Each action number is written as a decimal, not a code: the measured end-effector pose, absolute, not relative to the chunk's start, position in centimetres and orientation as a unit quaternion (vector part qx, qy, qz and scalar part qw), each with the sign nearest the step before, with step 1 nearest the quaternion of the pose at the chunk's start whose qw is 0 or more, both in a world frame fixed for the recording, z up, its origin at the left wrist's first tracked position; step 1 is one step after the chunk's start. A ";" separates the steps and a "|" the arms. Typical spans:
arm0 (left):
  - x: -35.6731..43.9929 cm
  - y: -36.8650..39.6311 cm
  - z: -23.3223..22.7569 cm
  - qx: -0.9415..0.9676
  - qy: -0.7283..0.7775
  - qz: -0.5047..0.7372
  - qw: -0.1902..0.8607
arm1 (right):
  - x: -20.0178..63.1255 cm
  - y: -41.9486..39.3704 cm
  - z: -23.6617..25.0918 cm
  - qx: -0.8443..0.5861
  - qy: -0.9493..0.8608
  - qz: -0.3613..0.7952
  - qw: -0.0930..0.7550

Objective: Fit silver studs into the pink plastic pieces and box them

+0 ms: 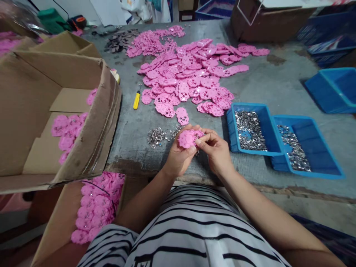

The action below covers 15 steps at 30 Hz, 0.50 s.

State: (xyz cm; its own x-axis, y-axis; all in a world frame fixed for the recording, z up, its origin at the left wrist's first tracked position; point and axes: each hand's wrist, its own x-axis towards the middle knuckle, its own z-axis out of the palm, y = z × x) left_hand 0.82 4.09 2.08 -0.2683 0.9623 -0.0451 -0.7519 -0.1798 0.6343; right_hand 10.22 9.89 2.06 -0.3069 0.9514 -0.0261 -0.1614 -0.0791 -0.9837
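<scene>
Close to the table's front edge, my left hand [179, 157] is closed around a pink plastic piece [187, 138] with a scalloped outline. The thumb and fingers of my right hand [218, 150] pinch the right end of this same piece; whether a small metal part sits under those fingertips is hidden. Just beyond my hands lies a single pink plate with holes [182, 116]. Small shiny metal parts form a loose heap [156, 137] left of my hands, and a second heap [175, 130] is partly covered by my left hand.
A large pile of pink plates [189, 74] spreads across the grey table. Two blue bins [274, 146] of metal parts stand at right. A yellow screwdriver [136, 101] lies at left, beside an open cardboard box [83, 148]. Below it, another box holds stacked pink pieces [94, 211].
</scene>
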 end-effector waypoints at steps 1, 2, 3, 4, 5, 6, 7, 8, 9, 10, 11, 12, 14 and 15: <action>0.9 4.1 2.0 0.180 0.285 0.744 0.577 | 10.2 9.9 1.8 -0.381 -0.510 0.624 0.452; 1.0 4.1 2.0 0.171 0.293 0.743 0.577 | 10.2 9.8 1.5 -0.377 -0.507 0.627 0.456; 1.0 4.2 2.0 0.162 0.302 0.742 0.576 | 10.1 9.8 1.3 -0.374 -0.504 0.630 0.458; 1.0 4.2 2.0 0.156 0.314 0.742 0.572 | 10.1 9.7 1.1 -0.371 -0.503 0.632 0.458; 1.1 4.3 2.0 0.152 0.326 0.741 0.567 | 10.2 9.6 0.9 -0.369 -0.505 0.632 0.458; 1.1 4.3 2.1 0.152 0.338 0.739 0.563 | 10.2 9.5 0.9 -0.368 -0.507 0.633 0.456; 1.1 4.4 2.1 0.154 0.349 0.736 0.559 | 10.2 9.5 0.8 -0.367 -0.508 0.633 0.454; 1.0 4.4 2.2 0.158 0.359 0.733 0.556 | 10.3 9.4 0.8 -0.368 -0.508 0.633 0.454; 1.0 4.5 2.2 0.161 0.369 0.730 0.553 | 10.3 9.4 0.8 -0.369 -0.509 0.631 0.454; 1.0 4.5 2.2 0.163 0.379 0.726 0.550 | 10.3 9.4 0.8 -0.371 -0.511 0.629 0.453; 1.0 4.6 2.1 0.165 0.389 0.724 0.546 | 10.4 9.4 0.8 -0.373 -0.515 0.626 0.451; 0.9 4.7 2.0 0.165 0.398 0.723 0.540 | 10.4 9.4 0.8 -0.376 -0.520 0.622 0.448; 0.9 4.7 1.5 0.170 0.414 0.729 0.518 | 10.6 9.4 0.7 -0.379 -0.539 0.613 0.437; 1.0 4.7 1.3 0.177 0.418 0.736 0.503 | 10.7 9.3 0.6 -0.380 -0.551 0.607 0.429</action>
